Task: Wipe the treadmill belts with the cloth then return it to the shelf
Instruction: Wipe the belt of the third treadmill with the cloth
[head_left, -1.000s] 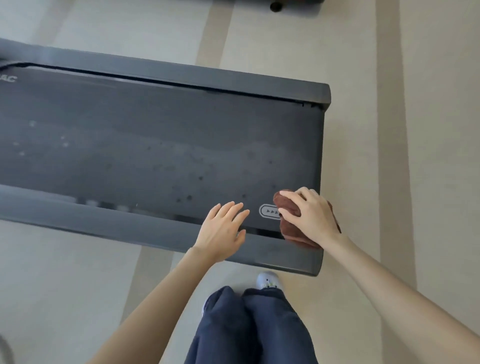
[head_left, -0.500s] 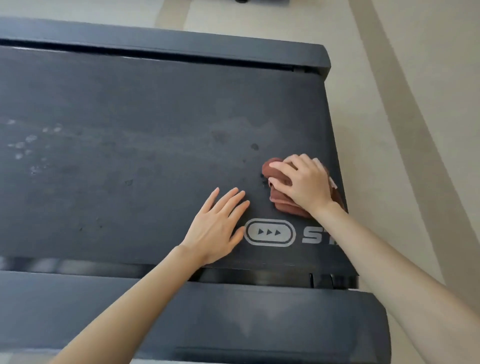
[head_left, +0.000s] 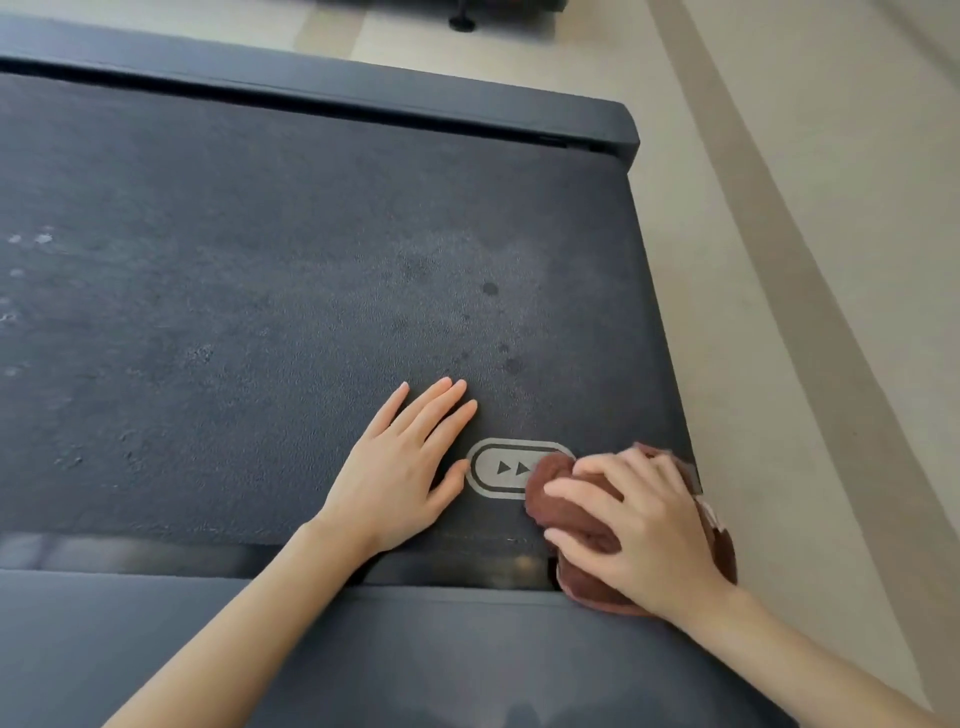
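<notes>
A dark grey treadmill belt (head_left: 270, 312) fills most of the view, with dusty pale marks at the left and dark spots near its right side. A brown cloth (head_left: 558, 493) is bunched at the belt's near right corner, covering part of a printed arrow logo (head_left: 498, 467). My right hand (head_left: 634, 530) presses down on the cloth and grips it. Just left of the logo, my left hand (head_left: 405, 467) lies flat on the belt, fingers together and holding nothing.
The treadmill's near side rail (head_left: 441, 660) runs along the bottom and the far rail (head_left: 363, 88) along the top. Beige floor with a darker stripe (head_left: 810, 322) lies to the right. A black foot of other equipment (head_left: 462, 21) stands beyond the far rail.
My right hand has dragged the cloth back toward me, from mid-belt to the near right corner over the logo's lettering. The left hand stays flat in the same spot.
</notes>
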